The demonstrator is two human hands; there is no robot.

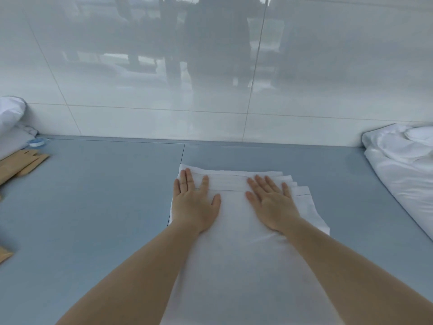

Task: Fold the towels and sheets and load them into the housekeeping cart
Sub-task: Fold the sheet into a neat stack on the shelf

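A white sheet (234, 254), folded into a long narrow strip, lies on the blue-grey table (98, 207) and runs from the near edge toward the wall. Its far end shows several stacked layers with stitched hems. My left hand (194, 202) lies flat, palm down, on the strip's left side near the far end. Beside it my right hand (271, 205) presses flat on the right side, fingers spread. Neither hand grips the cloth. No cart is in view.
A crumpled pile of white linen (403, 165) lies at the right against the white tiled wall (210, 66). More white cloth (11, 120) sits at the far left, with a roll of tape (36, 143) and brown paper packets (21, 165) near it.
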